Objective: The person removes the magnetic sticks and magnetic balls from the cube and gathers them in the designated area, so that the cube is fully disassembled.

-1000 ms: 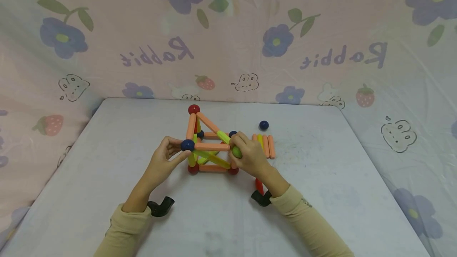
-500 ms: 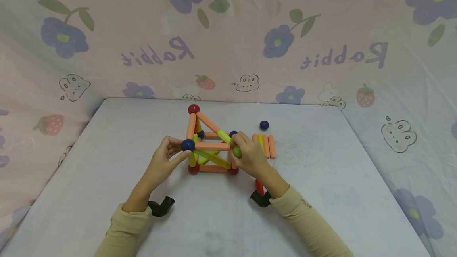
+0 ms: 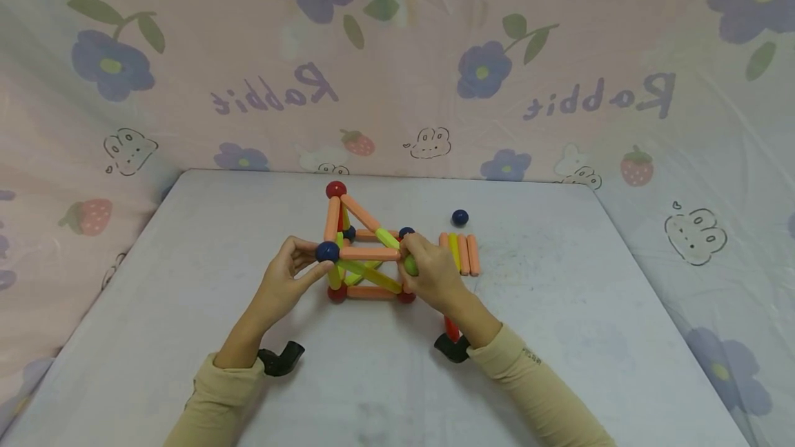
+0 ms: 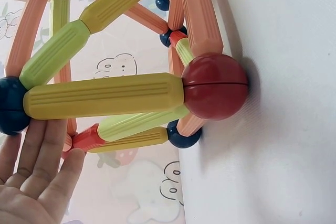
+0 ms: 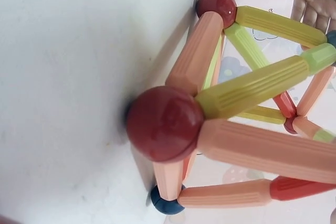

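Observation:
A frame of magnetic sticks and balls stands on the white table, with a red ball [image 3: 336,190] at its peak. My left hand [image 3: 287,285] pinches the dark blue ball [image 3: 328,252] at the upper front left corner between thumb and fingers. From that ball an orange stick [image 3: 369,254] runs across to a green ball [image 3: 411,265], which my right hand [image 3: 436,276] grips, partly covering it. In the left wrist view a yellow stick [image 4: 105,97] joins the blue ball to a red ball [image 4: 215,86] at the table. The right wrist view shows another lower red ball [image 5: 165,123].
Right of the frame, several loose sticks [image 3: 462,254] lie side by side, orange and yellow. A loose dark blue ball [image 3: 459,217] rests behind them. A red stick [image 3: 451,328] lies near the right wrist. Black curved pieces [image 3: 282,359] sit by both wrists. A printed curtain [image 3: 385,88] hangs behind.
Both hands keep their hold on the same corners. The right hand and wrist have shifted very slightly; the frame stays practically in place.

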`<state>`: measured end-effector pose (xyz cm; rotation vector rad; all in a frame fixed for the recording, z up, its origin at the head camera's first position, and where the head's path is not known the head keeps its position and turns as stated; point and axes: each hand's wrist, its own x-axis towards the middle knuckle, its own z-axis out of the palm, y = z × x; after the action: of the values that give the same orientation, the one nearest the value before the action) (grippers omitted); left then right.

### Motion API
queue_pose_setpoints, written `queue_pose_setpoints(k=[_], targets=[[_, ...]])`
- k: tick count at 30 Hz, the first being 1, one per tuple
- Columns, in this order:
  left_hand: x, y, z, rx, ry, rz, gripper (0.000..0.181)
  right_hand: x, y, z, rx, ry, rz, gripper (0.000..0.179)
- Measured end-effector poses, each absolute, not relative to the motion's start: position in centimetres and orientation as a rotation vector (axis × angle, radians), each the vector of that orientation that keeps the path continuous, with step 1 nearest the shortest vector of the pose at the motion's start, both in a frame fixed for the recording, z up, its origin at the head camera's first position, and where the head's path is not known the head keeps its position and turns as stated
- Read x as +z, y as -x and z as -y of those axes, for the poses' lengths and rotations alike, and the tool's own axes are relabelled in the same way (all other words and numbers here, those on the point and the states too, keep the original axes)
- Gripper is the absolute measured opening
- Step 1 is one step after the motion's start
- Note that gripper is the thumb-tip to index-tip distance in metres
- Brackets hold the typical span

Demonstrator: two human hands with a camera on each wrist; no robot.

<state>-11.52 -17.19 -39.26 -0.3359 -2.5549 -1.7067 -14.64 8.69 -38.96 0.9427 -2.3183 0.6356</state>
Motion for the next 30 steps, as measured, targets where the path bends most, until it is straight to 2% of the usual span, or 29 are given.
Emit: queue_pose_setpoints(k=[30], targets=[[-39.25, 11.43, 17.13, -1.689, 0.34, 2.555, 0.036, -38.78, 14.62, -9.28, 0.742, -1.009, 2.298, 0.034]])
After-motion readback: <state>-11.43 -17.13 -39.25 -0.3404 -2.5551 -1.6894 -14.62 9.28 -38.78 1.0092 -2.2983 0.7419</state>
